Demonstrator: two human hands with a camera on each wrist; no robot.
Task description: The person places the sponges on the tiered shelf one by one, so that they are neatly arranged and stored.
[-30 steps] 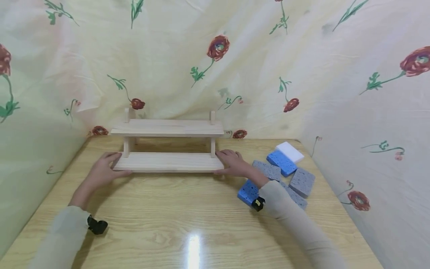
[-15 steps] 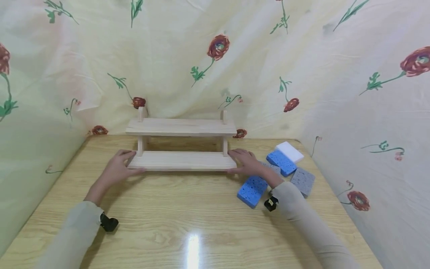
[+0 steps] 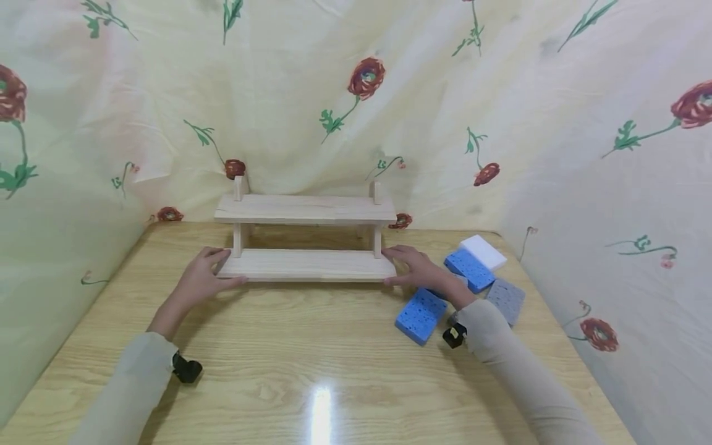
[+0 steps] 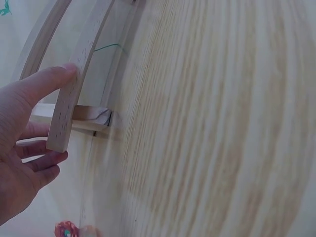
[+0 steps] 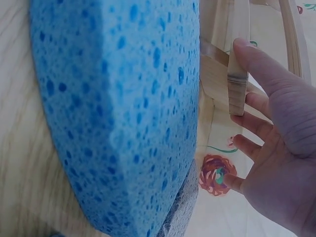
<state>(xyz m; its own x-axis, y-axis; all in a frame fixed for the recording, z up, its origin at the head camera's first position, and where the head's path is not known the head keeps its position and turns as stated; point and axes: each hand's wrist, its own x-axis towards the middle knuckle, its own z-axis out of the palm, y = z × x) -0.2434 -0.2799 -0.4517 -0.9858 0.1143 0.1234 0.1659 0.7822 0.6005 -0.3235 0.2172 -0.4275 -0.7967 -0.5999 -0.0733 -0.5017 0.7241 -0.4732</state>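
Observation:
A pale wooden two-tier shelf [image 3: 306,266] stands at the back of the table, near the wall. My left hand [image 3: 203,277] grips the left end of its lower board, thumb on the front edge; the left wrist view shows the fingers around the end of that board [image 4: 66,113]. At the opposite end, my right hand [image 3: 419,272] holds the same board, its thumb on the front edge in the right wrist view and some fingers spread behind the board end [image 5: 238,91]. A blue sponge [image 3: 421,316] lies just in front of the right hand.
Right of the shelf lie another blue sponge [image 3: 470,269], a white sponge block [image 3: 484,252] and a grey sponge [image 3: 506,300]; more grey ones are partly hidden under the right arm. Flowered cloth [image 3: 306,93] hangs behind the wooden table [image 3: 267,346] and along its sides.
The shelf has slid right with both hands on it, mostly in the first half second. The right hand and forearm now stand closer over the grey sponges. The head view has shifted slightly.

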